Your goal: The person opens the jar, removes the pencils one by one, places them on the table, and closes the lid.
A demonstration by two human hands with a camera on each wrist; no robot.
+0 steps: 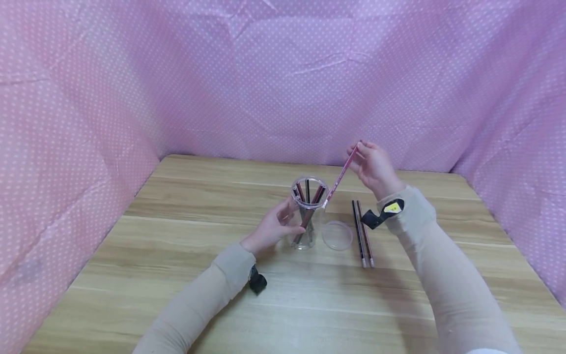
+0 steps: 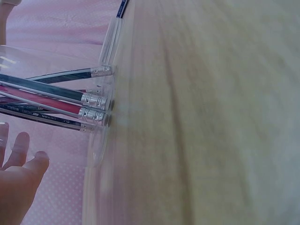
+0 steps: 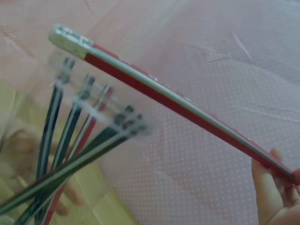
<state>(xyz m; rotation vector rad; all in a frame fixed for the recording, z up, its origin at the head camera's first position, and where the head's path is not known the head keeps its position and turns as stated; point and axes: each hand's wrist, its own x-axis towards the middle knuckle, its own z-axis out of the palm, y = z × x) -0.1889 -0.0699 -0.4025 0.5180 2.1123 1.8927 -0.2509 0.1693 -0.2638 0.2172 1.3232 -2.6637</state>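
My left hand (image 1: 275,227) holds a clear plastic jar (image 1: 316,231) upright on the table, thumb in front and fingers round its far side. Several black and red pencils (image 2: 51,101) lean inside it, with their silver-ferruled eraser ends at the bottom in the left wrist view. Above and right of the jar, my right hand (image 1: 375,166) pinches a red pencil (image 3: 183,108) near its upper end. That pencil slants down to the left, its white eraser end right by the jar's rim. Some of my left fingers are hidden behind the jar.
A clear round lid (image 1: 337,236) lies flat just right of the jar. Farther right, a black pencil (image 1: 358,233) and a red pencil (image 1: 365,233) lie side by side. Pink dotted cloth (image 1: 283,88) hangs behind and beside the wooden table (image 1: 177,216).
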